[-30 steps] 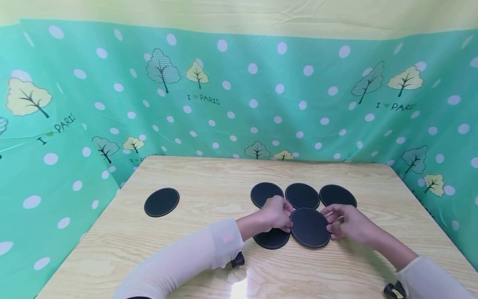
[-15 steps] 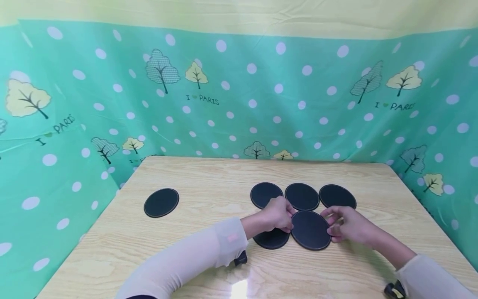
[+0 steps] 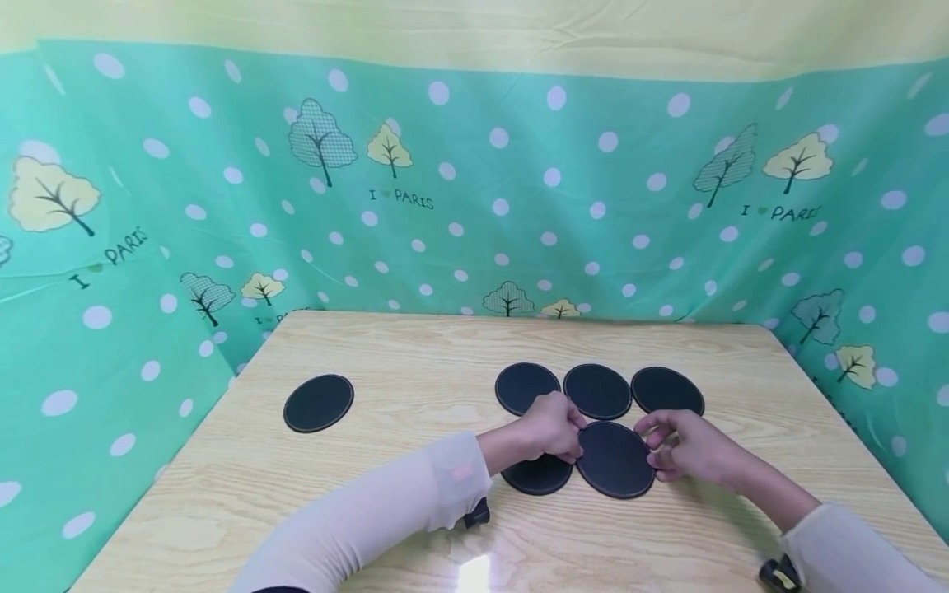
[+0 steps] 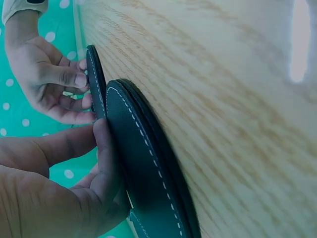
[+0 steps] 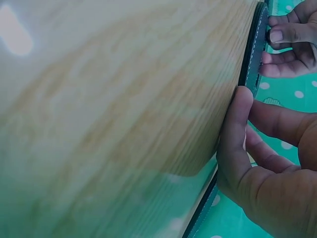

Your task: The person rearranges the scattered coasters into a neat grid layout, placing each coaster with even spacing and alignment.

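A round black coaster (image 3: 615,461) with a stitched rim lies between my two hands in the front row. At its left edge my left hand (image 3: 547,427) pinches it with thumb and fingers; the hand also covers part of the front-left coaster (image 3: 537,476). My right hand (image 3: 689,449) holds its right edge with curled fingers. In the left wrist view the left thumb meets the seam where the held coaster (image 4: 96,82) adjoins the nearer one (image 4: 143,158). The right wrist view has the right thumb and forefinger at the end of the held coaster (image 5: 255,49).
Behind the hands three more coasters form a back row: left (image 3: 525,385), middle (image 3: 597,391) and right (image 3: 667,389). Another coaster (image 3: 319,403) lies apart at the left of the wooden table (image 3: 415,354). A patterned green cloth (image 3: 460,181) hangs around the table.
The held coaster has shifted slightly toward the person, away from the back row. Both hands stay at its edges, with the right hand following slightly.
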The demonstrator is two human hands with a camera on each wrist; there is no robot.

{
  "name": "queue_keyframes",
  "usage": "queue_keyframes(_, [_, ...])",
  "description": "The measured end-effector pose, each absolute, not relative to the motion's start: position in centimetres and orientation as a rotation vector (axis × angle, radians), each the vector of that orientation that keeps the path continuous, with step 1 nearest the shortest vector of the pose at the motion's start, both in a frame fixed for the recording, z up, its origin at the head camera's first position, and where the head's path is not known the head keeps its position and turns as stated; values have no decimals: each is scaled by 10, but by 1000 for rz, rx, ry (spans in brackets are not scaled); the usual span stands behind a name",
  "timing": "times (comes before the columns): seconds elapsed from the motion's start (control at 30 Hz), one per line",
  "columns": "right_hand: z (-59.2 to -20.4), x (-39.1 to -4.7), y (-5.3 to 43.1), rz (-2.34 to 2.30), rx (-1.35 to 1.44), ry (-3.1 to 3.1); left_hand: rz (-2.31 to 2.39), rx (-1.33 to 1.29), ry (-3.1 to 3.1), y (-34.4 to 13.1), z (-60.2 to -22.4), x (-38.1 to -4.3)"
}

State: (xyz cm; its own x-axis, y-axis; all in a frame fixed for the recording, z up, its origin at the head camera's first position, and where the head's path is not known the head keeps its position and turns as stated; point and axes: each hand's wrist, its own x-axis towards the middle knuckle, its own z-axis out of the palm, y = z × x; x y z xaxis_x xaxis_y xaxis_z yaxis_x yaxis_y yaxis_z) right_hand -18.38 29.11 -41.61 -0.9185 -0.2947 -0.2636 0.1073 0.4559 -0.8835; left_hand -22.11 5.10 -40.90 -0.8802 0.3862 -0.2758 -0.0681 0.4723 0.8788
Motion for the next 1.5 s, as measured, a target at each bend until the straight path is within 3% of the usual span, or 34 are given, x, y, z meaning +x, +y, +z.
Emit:
queue_keyframes(0.77, [-401,-201,270,-1366,-276,2479,1577,249,2107,22,-406,-232])
queue_keyframes(1.5, [-386,-256,176,-1321,-343,2524,1520,191,2303,-73,-393,-248])
